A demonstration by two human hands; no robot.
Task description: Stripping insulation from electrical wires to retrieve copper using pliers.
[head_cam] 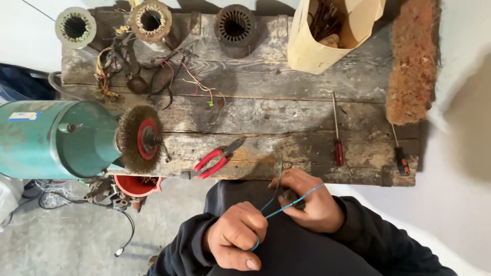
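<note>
Presently, a thin blue wire [286, 206] is held taut between both hands, just off the near edge of the wooden workbench [266, 115] and above the person's dark-clothed lap. The left hand [236, 235] is closed into a fist, with the wire wound round the fingers [245, 217] and gripped there. The right hand [309, 197] is curled shut, the wire being pinched between thumb and fingers together with a small dark item whose nature cannot be made out. A second, darker strand rises from the right hand toward the near edge of the bench.

The lower forearms are cut off by the frame. How many turns of wire lie round the left fingers cannot be determined.

On the bench near its front edge, red-handled pliers [217, 159] are laid to the left of the hands, and a red-handled screwdriver [337, 138] to the right; a second screwdriver [400, 153] with a dark and orange handle is placed at the near right corner. A wire wheel brush [138, 139] on a teal motor [56, 139] overhangs the left end. Loose coloured wires [153, 74] and three motor stators [150, 20] are set along the far edge, beside a cardboard box [317, 48] and a coarse brown brush [411, 61].
</note>
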